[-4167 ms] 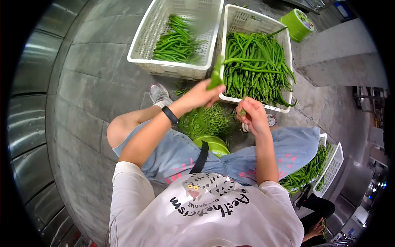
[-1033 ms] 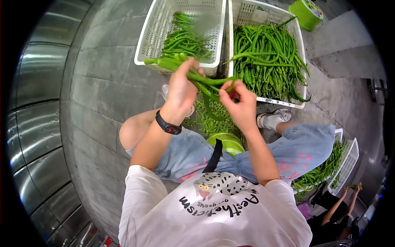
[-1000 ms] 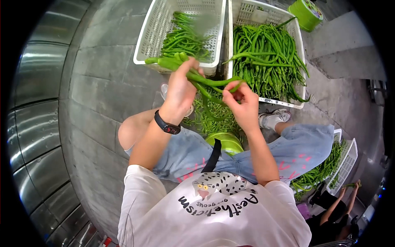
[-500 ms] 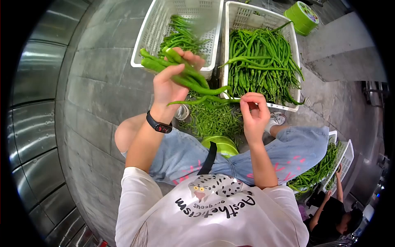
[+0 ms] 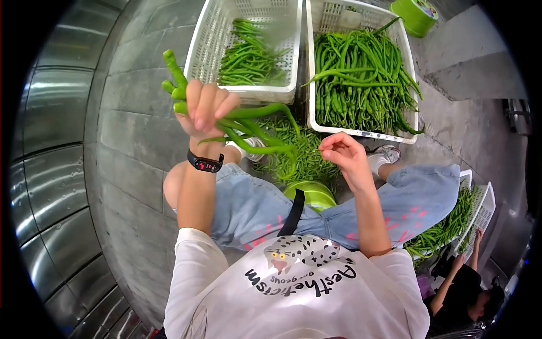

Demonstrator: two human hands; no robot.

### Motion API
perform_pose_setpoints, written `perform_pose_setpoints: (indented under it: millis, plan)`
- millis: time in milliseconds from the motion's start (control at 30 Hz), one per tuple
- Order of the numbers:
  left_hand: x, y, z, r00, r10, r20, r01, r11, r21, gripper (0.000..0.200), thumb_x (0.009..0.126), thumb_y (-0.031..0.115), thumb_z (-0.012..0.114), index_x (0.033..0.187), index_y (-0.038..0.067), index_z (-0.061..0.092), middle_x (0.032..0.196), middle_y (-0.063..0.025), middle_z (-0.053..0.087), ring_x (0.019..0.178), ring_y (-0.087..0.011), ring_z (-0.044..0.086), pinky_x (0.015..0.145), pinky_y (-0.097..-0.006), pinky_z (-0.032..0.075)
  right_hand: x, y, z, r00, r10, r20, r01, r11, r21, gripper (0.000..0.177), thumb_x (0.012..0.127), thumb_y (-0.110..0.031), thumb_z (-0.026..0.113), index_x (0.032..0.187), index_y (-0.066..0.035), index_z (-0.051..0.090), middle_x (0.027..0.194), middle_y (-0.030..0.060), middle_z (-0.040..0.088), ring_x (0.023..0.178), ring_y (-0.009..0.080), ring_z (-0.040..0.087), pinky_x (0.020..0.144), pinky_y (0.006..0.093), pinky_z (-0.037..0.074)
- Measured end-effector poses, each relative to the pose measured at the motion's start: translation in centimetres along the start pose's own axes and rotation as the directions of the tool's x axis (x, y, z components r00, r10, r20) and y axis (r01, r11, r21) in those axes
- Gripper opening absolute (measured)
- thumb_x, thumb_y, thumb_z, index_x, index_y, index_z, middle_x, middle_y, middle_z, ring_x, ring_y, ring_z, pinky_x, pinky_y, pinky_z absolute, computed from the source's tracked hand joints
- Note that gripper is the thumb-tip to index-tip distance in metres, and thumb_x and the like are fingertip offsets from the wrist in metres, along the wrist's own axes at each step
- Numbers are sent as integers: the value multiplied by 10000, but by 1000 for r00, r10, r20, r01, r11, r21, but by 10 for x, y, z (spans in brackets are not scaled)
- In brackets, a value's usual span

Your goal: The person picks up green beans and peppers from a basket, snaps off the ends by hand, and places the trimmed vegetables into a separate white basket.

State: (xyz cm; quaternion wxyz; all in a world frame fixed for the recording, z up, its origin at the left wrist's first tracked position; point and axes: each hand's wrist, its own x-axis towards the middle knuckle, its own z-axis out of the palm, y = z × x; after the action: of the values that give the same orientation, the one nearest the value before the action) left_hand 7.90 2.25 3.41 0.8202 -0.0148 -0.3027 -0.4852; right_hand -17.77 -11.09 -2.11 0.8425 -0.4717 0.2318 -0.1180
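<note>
Grey floor (image 5: 135, 130) beneath long, glossy, curved, bright green peppers (image 5: 254, 112)

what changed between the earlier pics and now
The left hand has swung toward the person's left with its bunch of long green chili peppers. The right hand has come away from the bunch, where it was pinching one pepper; whether it keeps a small bit, I cannot tell. The left white crate, right white crate and pile of green scraps look the same.
</note>
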Motion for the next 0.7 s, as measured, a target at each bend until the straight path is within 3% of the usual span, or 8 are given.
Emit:
perform_pose_setpoints:
  millis: [100, 200, 267, 400, 533, 600, 667, 700]
  plan:
    - [6, 11, -4, 998, -9, 57, 9, 1000, -6, 265, 879, 159, 477, 622, 113, 438, 566, 6, 505, 496, -74, 426, 616, -240, 361, 2, 2, -5, 998, 41, -43, -41, 999, -8, 94, 823, -17, 621, 911, -17, 587, 880, 28, 607, 810, 95, 553, 735, 237, 449]
    - [34, 29, -16, 922, 89, -376, -60, 994, 89, 154, 777, -10, 463, 664, 92, 446, 607, -21, 517, 529, -108, 472, 707, -282, 423, 5, 2, -15, 993, 24, -112, -29, 998, -48, 66, 843, -39, 603, 900, -15, 581, 865, 41, 613, 769, 96, 559, 713, 232, 451]
    - [61, 48, -49, 603, 229, -764, -90, 971, 220, 87, 748, -42, 461, 760, 44, 465, 695, -67, 519, 635, -162, 498, 774, -341, 429, 5, 3, -31, 990, 12, -140, -23, 997, -75, 69, 852, -43, 589, 912, -11, 578, 884, 59, 614, 774, 100, 565, 716, 226, 452]
    - [78, 90, -196, 336, 431, -838, 48, 880, 472, 84, 844, 66, 442, 797, 7, 480, 714, -103, 516, 704, -238, 520, 931, -482, 427, 0, 8, -63, 961, 45, -274, -54, 998, -25, 58, 855, -18, 562, 914, -21, 563, 883, 66, 608, 773, 116, 559, 705, 226, 446]
    - [59, 91, -315, 184, 386, -904, 97, 908, 407, 97, 867, 110, 420, 798, 51, 455, 699, -82, 455, 654, -222, 456, 847, -500, 450, 1, 2, -90, 901, 64, -430, -68, 998, 6, 37, 859, -38, 570, 894, -27, 577, 844, 51, 617, 741, 95, 552, 687, 218, 439]
    - [34, 86, -362, 80, 371, -925, 158, 912, 379, 166, 891, 175, 453, 935, 31, 521, 826, -133, 550, 759, -261, 531, 851, -501, 450, 4, 0, -102, 867, 60, -495, -66, 998, 6, 36, 860, -41, 568, 892, -28, 576, 829, 47, 611, 739, 91, 546, 686, 214, 436]
    - [26, 69, -328, -26, 175, -984, 426, 893, 148, 321, 892, 232, 521, 1117, 4, 528, 1098, -186, 572, 1003, -301, 547, 906, -497, 419, 14, -6, -113, 868, -47, -494, -30, 989, -146, 49, 854, -17, 574, 901, -30, 566, 848, 25, 592, 740, 86, 540, 663, 199, 429]
    - [15, 61, -318, -23, 212, -977, 487, 856, 175, 489, 868, 298, 559, 1241, 12, 428, 1233, -181, 495, 1125, -322, 475, 977, -518, 318, 24, -8, -116, 863, -119, -491, -14, 966, -259, 57, 853, -11, 574, 906, -26, 562, 863, 22, 586, 742, 86, 539, 657, 198, 428]
